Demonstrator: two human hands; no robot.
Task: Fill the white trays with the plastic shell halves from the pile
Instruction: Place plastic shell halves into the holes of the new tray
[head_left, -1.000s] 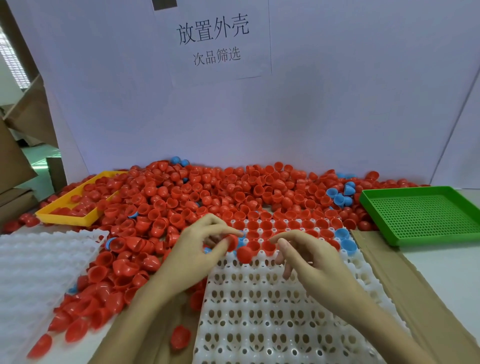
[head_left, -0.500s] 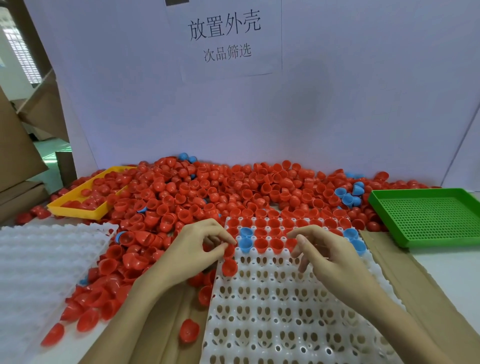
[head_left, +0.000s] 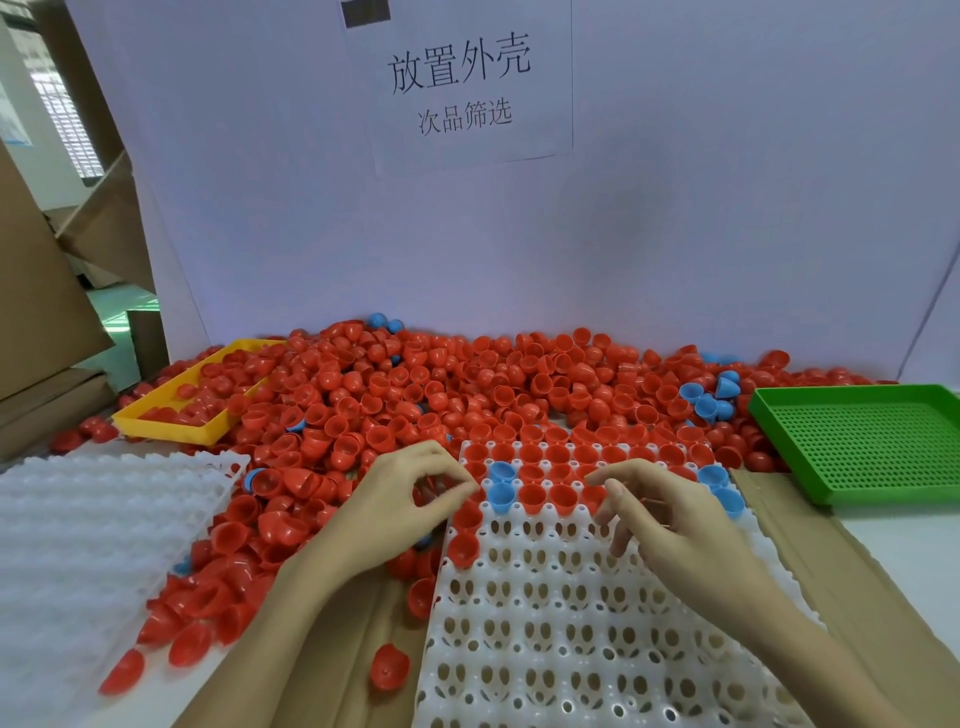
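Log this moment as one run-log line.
stage: filling white tray | far rows hold shells, near rows empty | left hand: at tray's left edge, grasp unclear | right hand: open above tray | pile: large

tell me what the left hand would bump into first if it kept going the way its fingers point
The left hand points right, toward the white tray's far-left cells. It would probably first meet the red shell seated at the tray's left edge, then the blue shell beside it. Depth is unclear.

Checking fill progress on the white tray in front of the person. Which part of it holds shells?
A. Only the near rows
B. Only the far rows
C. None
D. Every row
B: red and blue shell halves sit in the far rows of the white tray; its near pockets show empty holes.
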